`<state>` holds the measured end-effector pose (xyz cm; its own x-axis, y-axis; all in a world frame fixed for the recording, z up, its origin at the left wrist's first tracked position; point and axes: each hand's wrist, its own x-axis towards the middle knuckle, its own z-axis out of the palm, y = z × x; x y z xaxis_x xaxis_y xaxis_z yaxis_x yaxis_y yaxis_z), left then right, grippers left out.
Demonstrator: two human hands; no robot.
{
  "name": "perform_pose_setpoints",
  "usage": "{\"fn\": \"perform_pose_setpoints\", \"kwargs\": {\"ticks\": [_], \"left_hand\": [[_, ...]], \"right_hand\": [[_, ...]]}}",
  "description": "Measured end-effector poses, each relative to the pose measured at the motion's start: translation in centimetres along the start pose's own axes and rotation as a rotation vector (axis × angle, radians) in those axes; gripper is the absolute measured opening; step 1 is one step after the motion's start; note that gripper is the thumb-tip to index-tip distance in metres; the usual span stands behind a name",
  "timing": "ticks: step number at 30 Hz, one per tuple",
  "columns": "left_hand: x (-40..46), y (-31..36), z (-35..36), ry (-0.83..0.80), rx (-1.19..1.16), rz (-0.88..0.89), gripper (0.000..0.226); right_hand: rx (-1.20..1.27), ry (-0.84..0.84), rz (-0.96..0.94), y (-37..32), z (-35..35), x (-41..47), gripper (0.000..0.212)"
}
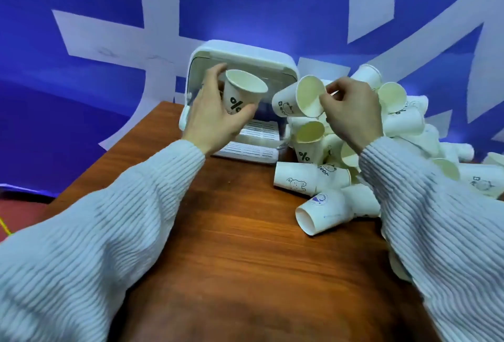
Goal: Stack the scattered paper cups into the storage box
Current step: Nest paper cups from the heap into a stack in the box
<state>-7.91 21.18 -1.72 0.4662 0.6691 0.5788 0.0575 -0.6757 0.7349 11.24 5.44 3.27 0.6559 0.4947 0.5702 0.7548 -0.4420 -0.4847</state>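
Low in the frame the brown counter (245, 246) is bare; loose paper cups (321, 210) lie heaped at the right, ready to pick; the right hand (351, 112) pinches one cup's (297, 99) rim with closed fingers (328, 101), mouth turned left, likely to slide it into the other; the left hand (215, 118) wraps curled fingers round the percent cup (241, 93), held upright; behind it, upper middle, the white storage box (240, 55) stands open

The near and left stretch of the wooden table (240, 246) lies bare, giving open passage toward the storage box (237, 69) at the far edge. Its mouth is partly blocked by the left hand (215, 120) holding 1 cup (241, 96). On the right, the cup pile (381, 150) crowds the table (touching the box's side).
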Motion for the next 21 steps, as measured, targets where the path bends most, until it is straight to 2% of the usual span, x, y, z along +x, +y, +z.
{"fn": "perform_pose_setpoints", "kwargs": {"ticks": [4,8,12,15,21], "left_hand": [[1.7,-2.0,0.4,0.039,-0.049,-0.114,0.079],[2.0,-2.8,1.7,0.097,-0.135,-0.146,0.068],[1.5,-2.2,3.0,0.158,-0.234,-0.166,0.067],[1.5,-2.1,3.3,0.152,-0.246,-0.122,0.067],[1.2,-1.6,3.1,0.072,-0.233,-0.110,0.076]], "right_hand": [[-0.144,-0.058,-0.004,-1.9,3.1,2.1,0.021],[-0.352,-0.078,-0.053,-2.3,5.4,2.7,0.024],[-0.395,-0.128,-0.031,-2.6,7.5,2.0,0.019],[-0.488,-0.164,-0.043,-2.6,9.3,2.0,0.013],[-0.757,-0.247,-0.219,-2.9,10.8,1.5,0.011]]}}
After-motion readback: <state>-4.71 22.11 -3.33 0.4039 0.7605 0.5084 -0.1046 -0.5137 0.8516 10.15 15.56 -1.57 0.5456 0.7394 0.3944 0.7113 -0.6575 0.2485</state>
